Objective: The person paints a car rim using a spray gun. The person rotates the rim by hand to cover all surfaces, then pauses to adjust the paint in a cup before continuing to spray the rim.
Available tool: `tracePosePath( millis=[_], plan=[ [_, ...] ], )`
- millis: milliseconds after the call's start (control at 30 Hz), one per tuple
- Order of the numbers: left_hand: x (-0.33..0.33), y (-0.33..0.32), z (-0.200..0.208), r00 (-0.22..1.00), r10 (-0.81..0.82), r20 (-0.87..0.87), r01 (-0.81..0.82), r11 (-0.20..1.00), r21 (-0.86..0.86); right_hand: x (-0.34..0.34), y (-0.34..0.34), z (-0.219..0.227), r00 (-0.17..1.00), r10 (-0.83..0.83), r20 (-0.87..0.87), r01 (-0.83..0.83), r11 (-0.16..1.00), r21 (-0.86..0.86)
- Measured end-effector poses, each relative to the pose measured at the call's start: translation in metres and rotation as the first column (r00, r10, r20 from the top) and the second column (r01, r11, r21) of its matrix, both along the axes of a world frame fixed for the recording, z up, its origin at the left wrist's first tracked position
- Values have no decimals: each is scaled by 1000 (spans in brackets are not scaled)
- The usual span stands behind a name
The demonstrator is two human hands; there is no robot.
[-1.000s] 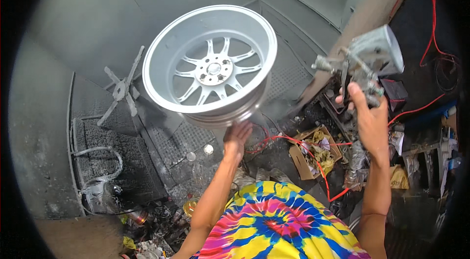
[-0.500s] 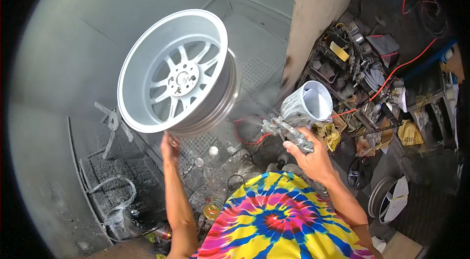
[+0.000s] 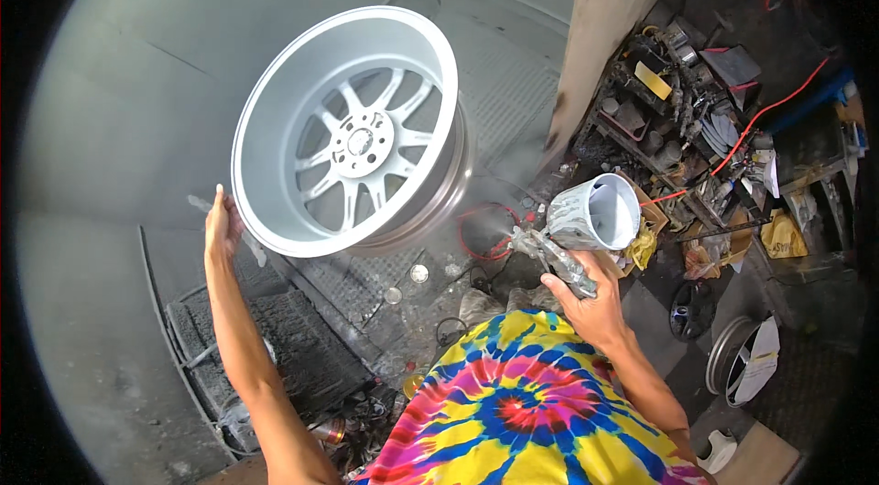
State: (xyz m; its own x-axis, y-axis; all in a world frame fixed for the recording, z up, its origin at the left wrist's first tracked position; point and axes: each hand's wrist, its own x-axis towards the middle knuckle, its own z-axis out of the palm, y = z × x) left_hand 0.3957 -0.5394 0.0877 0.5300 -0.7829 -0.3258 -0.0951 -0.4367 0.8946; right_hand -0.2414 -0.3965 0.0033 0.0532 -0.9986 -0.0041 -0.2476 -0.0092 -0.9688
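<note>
A silver wheel rim (image 3: 265, 128) with spokes stands tilted in front of me, its open back toward me. My left hand (image 3: 222, 227) is at its left outer edge, fingers stretched upward; it appears to touch the edge. In my right hand (image 3: 595, 304) is a paint-smeared spray gun (image 3: 557, 263), its nozzle toward the wheel. Faint mist shows at the nozzle. Right above the gun sits a white cup (image 3: 572, 215) with grey paint streaks, which looks joined to it. What supports the wheel is mostly hidden.
A grey wall (image 3: 137, 119) curves behind the wheel. At the right, a cluttered shelf (image 3: 678, 109) stands beyond a beige panel (image 3: 609, 36), with a red hose (image 3: 774, 109) across it. Another wheel rim (image 3: 731, 361) lies at lower right. A dark textured block (image 3: 302, 338) is at lower left.
My left hand has shifted from the wheel's bottom edge up to its left side. The wheel's spokes have turned. The spray gun and cup appear slightly lower and farther right.
</note>
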Motion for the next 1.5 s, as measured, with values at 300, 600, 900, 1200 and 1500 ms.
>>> tracePosePath(
  millis=[300, 600, 900, 1200, 1500],
  plan=[
    [-12, -37, 48, 931, -157, 330, 95, 976, 195, -7, 19, 7, 997, -43, 63, 38, 996, 83],
    [-19, -44, 62, 763, -191, 618, 6, 958, 288, -6, 33, 18, 996, -69, 50, 64, 992, 105],
    [-28, -35, 73, 622, -168, 765, -72, 960, 269, -7, 47, 39, 998, -58, 32, 57, 998, 40],
    [-43, -43, 76, 393, -241, 887, -115, 944, 308, -22, 42, 44, 996, -87, 27, 85, 993, 85],
    [-51, -38, 78, 351, -255, 901, -114, 943, 311, -44, 28, 53, 977, -212, 21, 209, 974, 91]
  ],
)
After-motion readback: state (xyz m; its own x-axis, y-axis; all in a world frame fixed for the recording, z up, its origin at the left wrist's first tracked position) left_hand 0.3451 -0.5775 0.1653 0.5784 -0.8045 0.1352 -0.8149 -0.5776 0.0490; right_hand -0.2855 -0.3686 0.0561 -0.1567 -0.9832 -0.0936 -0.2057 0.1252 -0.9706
